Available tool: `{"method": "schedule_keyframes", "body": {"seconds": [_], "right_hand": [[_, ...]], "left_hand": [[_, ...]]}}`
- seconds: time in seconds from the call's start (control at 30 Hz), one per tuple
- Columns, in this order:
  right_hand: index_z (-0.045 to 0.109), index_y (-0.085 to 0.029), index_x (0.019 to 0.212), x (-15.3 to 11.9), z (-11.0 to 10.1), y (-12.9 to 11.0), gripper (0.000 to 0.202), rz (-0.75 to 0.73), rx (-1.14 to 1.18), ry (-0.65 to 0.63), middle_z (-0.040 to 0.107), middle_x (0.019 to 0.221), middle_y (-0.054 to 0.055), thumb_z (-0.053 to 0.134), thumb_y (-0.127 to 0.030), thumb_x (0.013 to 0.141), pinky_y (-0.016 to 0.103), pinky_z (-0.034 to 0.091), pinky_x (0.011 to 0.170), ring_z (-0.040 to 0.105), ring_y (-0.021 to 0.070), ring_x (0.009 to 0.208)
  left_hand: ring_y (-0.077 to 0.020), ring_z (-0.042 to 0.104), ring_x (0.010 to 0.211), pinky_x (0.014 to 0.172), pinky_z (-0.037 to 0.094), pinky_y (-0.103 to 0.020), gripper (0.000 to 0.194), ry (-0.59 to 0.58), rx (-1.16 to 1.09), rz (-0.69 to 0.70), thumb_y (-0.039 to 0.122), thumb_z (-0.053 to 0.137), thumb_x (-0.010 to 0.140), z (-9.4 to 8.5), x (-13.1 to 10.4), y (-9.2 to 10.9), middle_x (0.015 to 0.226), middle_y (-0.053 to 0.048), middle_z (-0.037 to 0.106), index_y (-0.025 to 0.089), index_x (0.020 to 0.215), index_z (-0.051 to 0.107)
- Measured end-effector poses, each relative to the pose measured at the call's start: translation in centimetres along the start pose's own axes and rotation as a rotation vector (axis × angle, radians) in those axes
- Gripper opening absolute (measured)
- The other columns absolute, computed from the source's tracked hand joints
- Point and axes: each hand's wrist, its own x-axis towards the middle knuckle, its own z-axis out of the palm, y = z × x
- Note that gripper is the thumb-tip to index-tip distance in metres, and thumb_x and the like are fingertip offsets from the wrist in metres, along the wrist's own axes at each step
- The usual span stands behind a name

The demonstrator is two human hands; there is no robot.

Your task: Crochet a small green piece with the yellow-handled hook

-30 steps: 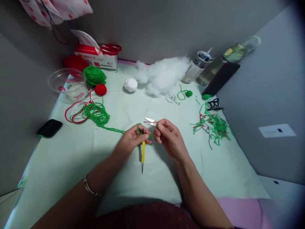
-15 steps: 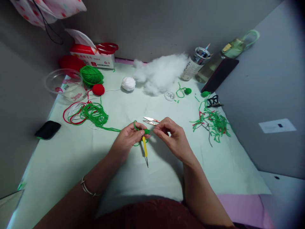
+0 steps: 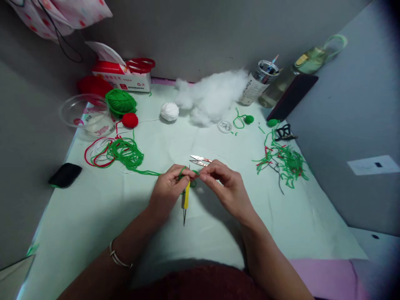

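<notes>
My left hand (image 3: 168,186) is closed on a yellow-handled crochet hook (image 3: 186,197) and green yarn, the hook's handle hanging down below the fingers. Close beside it, my right hand (image 3: 223,183) pinches at the right end of the small green piece (image 3: 196,173); what exactly lies between its fingertips is too small to tell. Silver-bladed scissors (image 3: 200,160) lie on the table just beyond both hands, partly hidden by the right one. From the left hand a green strand leads to a loose coil of green yarn (image 3: 126,153).
White stuffing (image 3: 214,98) lies at the back, beside a white yarn ball (image 3: 169,112). Green and red yarn scraps (image 3: 289,162) are on the right. A tissue box (image 3: 134,81), clear plastic bowl (image 3: 86,112) and black object (image 3: 65,175) stand left; a pen holder (image 3: 254,89) and bottle stand back right.
My right fingertips have come closer to my left hand and touch the green piece. The hook has tilted, its lower end swinging left. The view has shifted slightly.
</notes>
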Motion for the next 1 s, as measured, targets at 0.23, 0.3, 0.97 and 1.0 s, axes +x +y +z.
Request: {"method": "schedule_keyframes", "body": {"seconds": [0.23, 0.3, 0.97, 1.0], "right_hand": [[0.070, -0.021, 0.105, -0.7, 0.7, 0.8, 0.014, -0.379, -0.421, -0.091, 0.066, 0.086, 0.004, 0.057, -0.018, 0.104, 0.030, 0.051, 0.067, 0.062, 0.0160, 0.076], [0.070, -0.020, 0.099, -0.6, 0.6, 0.9, 0.011, -0.405, -0.469, -0.045, 0.066, 0.083, 0.003, 0.060, -0.019, 0.103, 0.030, 0.049, 0.065, 0.061, 0.0154, 0.073], [0.068, -0.021, 0.111, -0.5, 0.8, 1.4, 0.020, -0.655, -0.836, 0.088, 0.074, 0.100, 0.007, 0.056, -0.008, 0.102, 0.031, 0.056, 0.073, 0.068, 0.0182, 0.085], [0.067, -0.022, 0.113, -0.4, 0.9, 1.3, 0.021, -0.626, -0.802, 0.068, 0.075, 0.103, 0.008, 0.055, -0.008, 0.102, 0.032, 0.058, 0.076, 0.070, 0.0188, 0.089]], "left_hand": [[-0.0179, 0.065, 0.082, 0.082, 0.052, -0.032, 0.022, 0.005, -0.223, -0.150, 0.038, 0.084, 0.079, -0.3, 0.4, -0.7, 0.085, -0.004, 0.072, 0.018, 0.082, 0.076], [-0.0168, 0.066, 0.079, 0.079, 0.052, -0.031, 0.023, 0.021, -0.234, -0.157, 0.035, 0.087, 0.074, -0.2, 0.5, -0.8, 0.083, -0.003, 0.073, 0.018, 0.082, 0.075], [-0.0112, 0.063, 0.066, 0.064, 0.053, -0.022, 0.015, 0.064, -0.065, -0.036, 0.022, 0.077, 0.073, 0.8, 0.2, -0.6, 0.071, 0.003, 0.066, 0.020, 0.081, 0.064], [-0.0112, 0.064, 0.066, 0.064, 0.054, -0.022, 0.015, 0.064, -0.057, -0.029, 0.022, 0.076, 0.074, 0.8, 0.1, -0.6, 0.072, 0.003, 0.066, 0.020, 0.081, 0.064]]}}
